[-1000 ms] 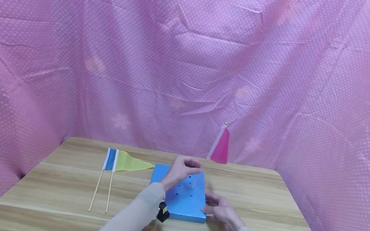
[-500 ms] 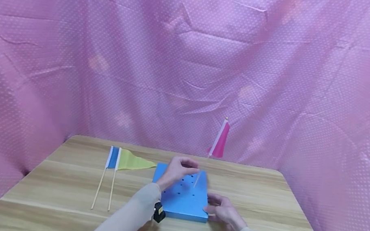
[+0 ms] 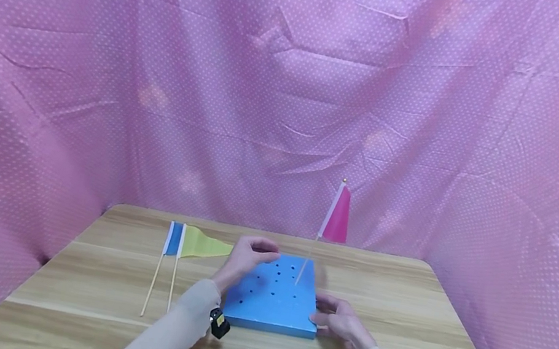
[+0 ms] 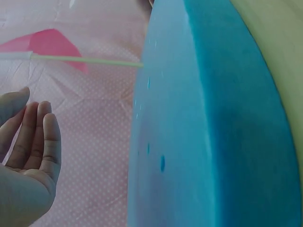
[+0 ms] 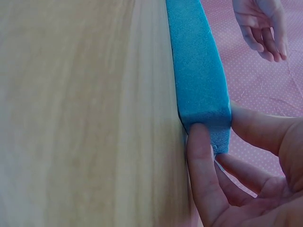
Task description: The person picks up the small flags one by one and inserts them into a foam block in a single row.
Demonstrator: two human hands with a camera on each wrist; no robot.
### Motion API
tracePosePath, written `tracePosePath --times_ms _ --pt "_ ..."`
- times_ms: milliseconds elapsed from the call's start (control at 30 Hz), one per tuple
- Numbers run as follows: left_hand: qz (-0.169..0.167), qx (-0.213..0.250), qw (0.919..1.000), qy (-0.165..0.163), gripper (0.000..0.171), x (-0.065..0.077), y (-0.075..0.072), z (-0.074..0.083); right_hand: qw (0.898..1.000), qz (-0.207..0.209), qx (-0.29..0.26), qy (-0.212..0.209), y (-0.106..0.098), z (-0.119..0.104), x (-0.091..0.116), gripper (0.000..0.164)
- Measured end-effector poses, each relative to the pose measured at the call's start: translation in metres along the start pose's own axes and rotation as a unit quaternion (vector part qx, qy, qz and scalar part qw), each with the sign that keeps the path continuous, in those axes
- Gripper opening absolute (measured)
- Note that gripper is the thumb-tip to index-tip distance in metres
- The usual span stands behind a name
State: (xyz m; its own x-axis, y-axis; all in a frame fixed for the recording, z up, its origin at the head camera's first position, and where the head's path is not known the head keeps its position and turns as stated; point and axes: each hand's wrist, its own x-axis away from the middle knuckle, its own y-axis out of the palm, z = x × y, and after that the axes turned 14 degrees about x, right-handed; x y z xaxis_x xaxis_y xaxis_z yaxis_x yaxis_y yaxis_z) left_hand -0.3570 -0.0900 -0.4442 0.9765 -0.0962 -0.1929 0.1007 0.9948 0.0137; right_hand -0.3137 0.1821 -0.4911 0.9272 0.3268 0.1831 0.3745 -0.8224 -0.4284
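Note:
A pink pennant flag stands in a hole of the blue foam board, its stick leaning a little to the right. My left hand hovers above the board's left part, fingers loosely bent. In the left wrist view a gap separates those fingers from the stick, and nothing lies between them. My right hand holds the board's right edge near the front corner. The right wrist view has its thumb on the top face and fingers against the side.
Left of the board, a blue flag and a yellow pennant flag lie side by side on the wooden table, sticks toward me. Several small holes dot the board. Pink dotted cloth hangs around the table.
My left hand has let go of the pink flag's stick and moved left, away from it. The flag stays standing in the board. My right hand keeps its hold on the board's edge.

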Motion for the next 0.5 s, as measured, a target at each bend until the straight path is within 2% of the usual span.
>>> tracePosePath --times_ms 133,267,500 --pt "0.010 -0.010 0.9998 -0.015 0.028 0.007 -0.012 0.000 1.000 -0.001 0.001 0.000 0.001 -0.001 -0.001 0.067" --pt "0.007 0.002 0.9997 -0.024 0.027 0.012 -0.022 -0.002 1.000 0.003 0.003 -0.001 0.000 0.000 -0.001 0.066" --pt "0.021 0.013 0.9991 -0.034 0.027 0.019 -0.047 -0.005 1.000 0.001 0.007 0.000 0.001 0.000 0.000 0.065"
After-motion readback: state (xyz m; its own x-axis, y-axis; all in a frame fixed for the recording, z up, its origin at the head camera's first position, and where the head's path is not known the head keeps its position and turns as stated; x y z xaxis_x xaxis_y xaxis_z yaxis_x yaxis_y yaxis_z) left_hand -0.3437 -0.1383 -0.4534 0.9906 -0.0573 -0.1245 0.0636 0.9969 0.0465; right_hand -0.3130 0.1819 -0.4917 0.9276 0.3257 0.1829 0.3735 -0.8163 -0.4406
